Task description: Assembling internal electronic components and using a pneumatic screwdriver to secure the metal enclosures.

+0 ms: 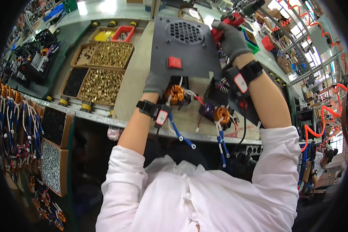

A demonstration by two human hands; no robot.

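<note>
- Dark grey in colour, the panel (160,42) with a grille and red switch (174,62) is seen mid-worktop in the head view.
- Its lower left corner is met by the gloved left hand (155,83); the fingers are hidden, so the grip cannot be told.
- A red power tool (236,18) is gripped by the gloved right hand (232,40) beside the panel's upper right edge.
- Room for moving is left by a pale worktop (133,83) strip between panel and brass-coloured parts (100,85).
- The worktop's near edge is overhung by blue-and-white leads (178,133).
</note>
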